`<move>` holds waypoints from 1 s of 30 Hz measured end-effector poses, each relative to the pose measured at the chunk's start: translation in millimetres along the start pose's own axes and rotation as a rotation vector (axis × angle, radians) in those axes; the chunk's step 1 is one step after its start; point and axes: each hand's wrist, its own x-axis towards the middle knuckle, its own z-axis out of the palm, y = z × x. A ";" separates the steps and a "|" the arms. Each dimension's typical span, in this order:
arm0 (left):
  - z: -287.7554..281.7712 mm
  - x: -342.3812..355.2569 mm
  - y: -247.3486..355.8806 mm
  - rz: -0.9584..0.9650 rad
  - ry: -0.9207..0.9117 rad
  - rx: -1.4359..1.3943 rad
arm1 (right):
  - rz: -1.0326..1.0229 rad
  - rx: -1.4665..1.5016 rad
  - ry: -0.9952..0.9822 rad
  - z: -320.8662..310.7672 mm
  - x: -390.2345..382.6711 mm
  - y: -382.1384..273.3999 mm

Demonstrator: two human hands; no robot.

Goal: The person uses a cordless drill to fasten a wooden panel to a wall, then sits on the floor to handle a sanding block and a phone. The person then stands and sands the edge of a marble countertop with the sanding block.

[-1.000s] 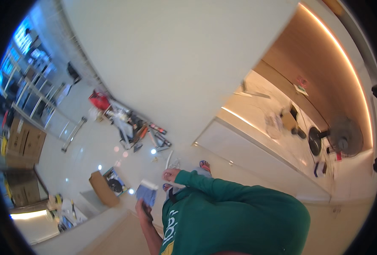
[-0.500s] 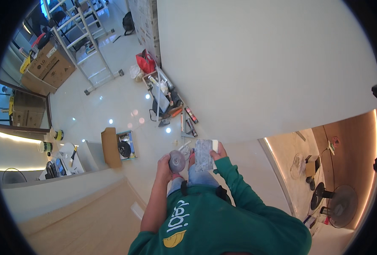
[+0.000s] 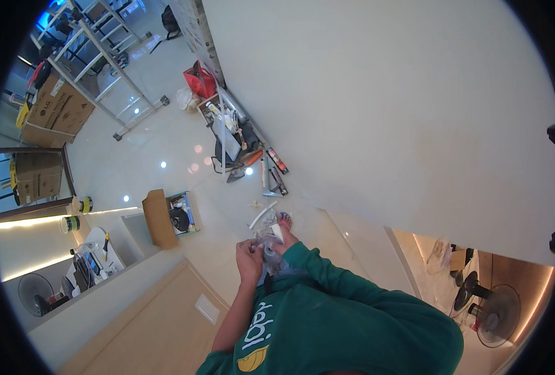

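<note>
Both hands meet close in front of my green sweater. My left hand (image 3: 250,257) has bent fingers pressed on the edge of a round greyish disc (image 3: 269,249). My right hand (image 3: 287,242) is closed around a pale block (image 3: 278,234) with a white edge, tilted beside the disc. Much of the block's grey face is turned away or hidden. Whether disc and block touch cannot be made out. Below the hands, a bare foot (image 3: 285,220) shows on the floor, next to crumpled clear plastic and a white strip (image 3: 263,214).
A large pale wall panel (image 3: 377,112) fills the upper right. Along its foot lie a tool tray (image 3: 228,128), cartridge tubes (image 3: 277,160) and a red bag (image 3: 200,80). An opened carton (image 3: 160,219), a ladder (image 3: 105,69) and a big cardboard box (image 3: 57,112) stand leftward. A fan (image 3: 499,315) is at right.
My hands have come together, bringing the disc and block, held apart before, side by side. The block has turned from its broad grey face to its edge. The view has shifted a little.
</note>
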 end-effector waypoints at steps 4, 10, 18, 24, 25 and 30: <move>15.4 -8.8 -17.3 -0.074 -0.101 0.055 | 0.048 0.150 -0.125 -8.1 1.9 39.5; -4.1 -4.9 -96.3 -0.266 -0.199 0.259 | 0.206 0.281 0.092 -60.6 14.5 101.1; -59.8 51.9 -56.1 -0.265 -0.421 0.084 | 0.140 -0.257 0.360 -158.0 37.0 -23.6; -136.9 161.4 165.9 0.447 -0.245 -0.230 | -0.006 -0.359 0.691 -196.3 52.0 -105.5; -158.6 169.4 200.0 0.718 -0.277 -0.172 | -0.013 -0.370 0.733 -198.9 55.3 -110.3; -178.8 186.5 307.8 1.246 -0.420 -0.068 | -0.001 -0.281 0.859 -203.9 63.1 -113.9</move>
